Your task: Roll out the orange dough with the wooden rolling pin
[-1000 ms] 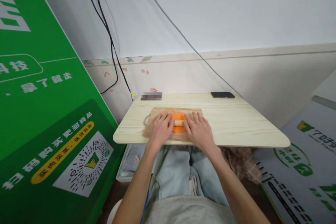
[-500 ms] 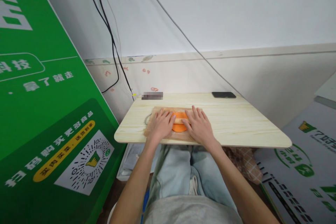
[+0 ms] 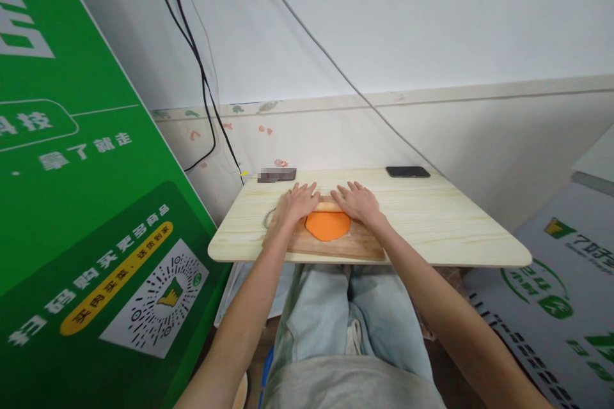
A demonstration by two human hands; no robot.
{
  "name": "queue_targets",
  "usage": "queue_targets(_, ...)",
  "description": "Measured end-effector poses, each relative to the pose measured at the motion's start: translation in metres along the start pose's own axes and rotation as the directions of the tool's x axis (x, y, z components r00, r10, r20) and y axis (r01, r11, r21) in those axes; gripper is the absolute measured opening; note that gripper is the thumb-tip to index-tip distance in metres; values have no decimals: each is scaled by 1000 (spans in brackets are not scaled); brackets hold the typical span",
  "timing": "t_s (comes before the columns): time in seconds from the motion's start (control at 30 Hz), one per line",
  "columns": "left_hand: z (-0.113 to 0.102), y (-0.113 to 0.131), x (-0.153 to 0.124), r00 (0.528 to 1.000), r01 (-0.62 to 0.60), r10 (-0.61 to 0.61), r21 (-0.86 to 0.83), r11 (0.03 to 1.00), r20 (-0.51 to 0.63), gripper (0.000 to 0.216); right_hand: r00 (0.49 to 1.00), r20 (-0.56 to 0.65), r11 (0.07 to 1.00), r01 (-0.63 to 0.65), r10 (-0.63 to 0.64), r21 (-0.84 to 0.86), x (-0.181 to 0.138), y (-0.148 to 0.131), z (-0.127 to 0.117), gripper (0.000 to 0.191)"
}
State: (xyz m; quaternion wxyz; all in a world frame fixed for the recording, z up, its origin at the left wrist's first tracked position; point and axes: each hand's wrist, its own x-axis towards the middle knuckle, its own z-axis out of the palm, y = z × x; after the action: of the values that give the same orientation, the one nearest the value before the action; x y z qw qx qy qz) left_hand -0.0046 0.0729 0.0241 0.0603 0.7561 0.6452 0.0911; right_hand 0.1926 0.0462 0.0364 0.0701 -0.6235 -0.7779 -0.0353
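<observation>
A flat orange sheet of dough or clay (image 3: 328, 227) lies on a wooden board (image 3: 307, 246). Across its far edge runs a pale wooden rolling pin (image 3: 327, 207), its ends covered by my hands. My left hand (image 3: 298, 202) rests on the pin's left end, fingers stretched forward. On the right end lies my right hand (image 3: 357, 200), palm down with the fingers extended too. Both hands press on the pin from above rather than wrap round it. A metal ring handle (image 3: 269, 217) sticks out at the board's left side.
The board sits at the front of a light wood table (image 3: 432, 223). Along the back edge lie a dark phone (image 3: 407, 172) and a partly blurred dark object (image 3: 286, 174). A green printed panel (image 3: 96, 204) stands to the left, and cables (image 3: 204, 80) hang by the wall.
Both hands and the rolling pin have moved away from me, from the middle of the orange sheet to its far edge. More of the sheet and the board's near part now shows.
</observation>
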Motion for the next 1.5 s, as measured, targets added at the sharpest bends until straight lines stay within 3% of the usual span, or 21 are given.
queue_targets(0.17, 4, 1, -33, 996, -27, 30, 37, 999, -84, 59, 997, -74, 1000, -2, 0, -21, -30, -12, 2, 57)
queue_targets(0.43, 34, -8, -125, 934, -146, 133, -16, 989, -332, 50, 944, -330, 1000, -3, 8, 16, -118, -42, 27, 63)
queue_targets(0.57, 39, -10, -145, 913, -167, 156, 3, 986, -378, 48, 925, -380, 999, -4, 21, 46, -140, -49, 37, 64)
queue_targets(0.73, 35, -6, -130, 932, -127, 121, 5, 992, -340, 51, 935, -354, 1000, 12, -7, 10, -120, -40, 33, 65)
queue_targets(0.9, 22, 1, -81, 968, -73, 74, 13, 997, -241, 57, 979, -203, 999, -34, 34, 6, -66, -28, 18, 67)
queue_targets(1.07, 4, 8, -27, 993, 14, -15, -8, 1000, -119, 64, 993, -47, 992, -103, 107, 67, -11, -15, 8, 72)
queue_targets(1.17, -2, 9, -11, 998, 34, -35, -25, 999, -56, 65, 993, 50, 990, -109, 105, 92, 8, -9, 3, 74)
queue_targets(1.27, -3, 8, -9, 999, 30, -31, -23, 999, -43, 65, 992, 87, 992, -96, 89, 78, 11, -8, 1, 71)
queue_targets(1.5, 9, 6, -41, 986, -11, 17, 36, 999, -167, 62, 997, -43, 998, -68, 68, -4, -22, -18, 5, 57)
